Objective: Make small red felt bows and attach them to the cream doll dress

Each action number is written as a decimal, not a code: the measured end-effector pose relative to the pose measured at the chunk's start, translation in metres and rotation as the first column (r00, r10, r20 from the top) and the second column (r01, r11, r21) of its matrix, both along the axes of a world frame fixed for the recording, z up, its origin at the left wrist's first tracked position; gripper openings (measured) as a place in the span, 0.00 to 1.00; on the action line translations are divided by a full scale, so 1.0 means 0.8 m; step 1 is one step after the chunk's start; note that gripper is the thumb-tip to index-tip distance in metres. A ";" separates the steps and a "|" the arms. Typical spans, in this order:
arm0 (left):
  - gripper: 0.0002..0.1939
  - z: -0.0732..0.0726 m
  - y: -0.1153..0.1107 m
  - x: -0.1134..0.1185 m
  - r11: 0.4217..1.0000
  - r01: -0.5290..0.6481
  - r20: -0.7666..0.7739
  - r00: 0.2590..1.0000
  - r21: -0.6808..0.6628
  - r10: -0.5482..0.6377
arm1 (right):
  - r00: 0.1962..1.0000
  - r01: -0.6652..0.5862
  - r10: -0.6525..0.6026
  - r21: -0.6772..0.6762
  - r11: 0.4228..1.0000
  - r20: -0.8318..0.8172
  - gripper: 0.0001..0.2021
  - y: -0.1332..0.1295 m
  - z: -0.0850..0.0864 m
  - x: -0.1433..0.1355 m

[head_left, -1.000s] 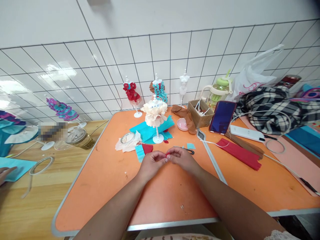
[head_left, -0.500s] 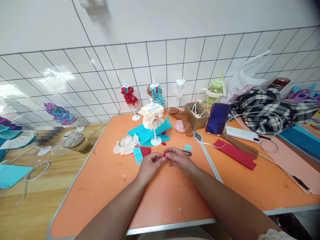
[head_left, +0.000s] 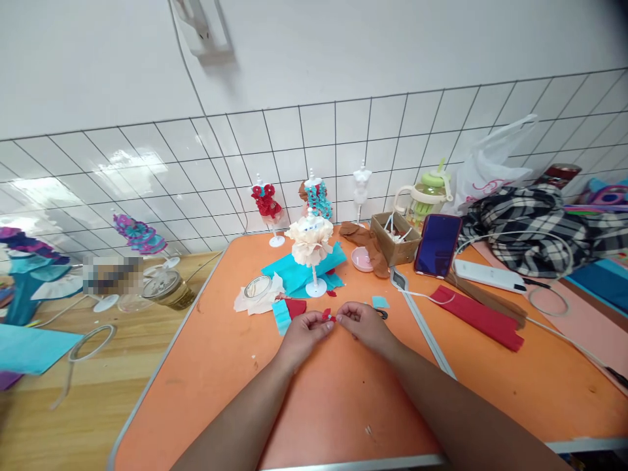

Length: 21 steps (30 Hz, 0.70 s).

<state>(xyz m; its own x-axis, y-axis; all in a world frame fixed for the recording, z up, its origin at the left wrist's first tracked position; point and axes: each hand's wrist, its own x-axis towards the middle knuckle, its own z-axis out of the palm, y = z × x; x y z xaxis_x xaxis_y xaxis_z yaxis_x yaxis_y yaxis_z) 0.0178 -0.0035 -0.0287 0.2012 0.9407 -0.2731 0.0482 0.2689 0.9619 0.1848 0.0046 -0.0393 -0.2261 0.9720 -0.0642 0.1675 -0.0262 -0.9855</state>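
Between my two hands is a small red paper piece with a pale bit at its middle. My left hand pinches its left side, and my right hand pinches its right edge. Just behind them stands a small white dress form in a cream ruffled paper dress, on turquoise paper. Red and light-blue paper scraps lie beside my left hand. Black-handled scissors are partly hidden behind my right hand, near a small blue scrap.
Farther back are two dressed forms, a bare form, a cardboard box and a pink dish. A phone, a white power bank and red paper lie right. A tape roll sits left.
The view has shifted, so the scene sits lower and slightly right. My hands are a little farther apart, and more of the red piece shows between them.
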 end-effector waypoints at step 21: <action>0.17 -0.005 0.002 -0.003 0.990 0.122 -0.088 0.989 0.076 -0.115 | 0.997 0.011 -0.018 0.090 0.996 0.081 0.11 -0.001 -0.002 0.000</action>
<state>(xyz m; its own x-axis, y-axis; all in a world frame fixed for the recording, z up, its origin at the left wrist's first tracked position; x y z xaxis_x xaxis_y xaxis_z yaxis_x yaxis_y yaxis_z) 0.0152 -0.0016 -0.0326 0.2926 0.9312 -0.2172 0.1560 0.1776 0.9717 0.1851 0.0038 -0.0408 -0.2097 0.9777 0.0059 0.2477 0.0590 -0.9670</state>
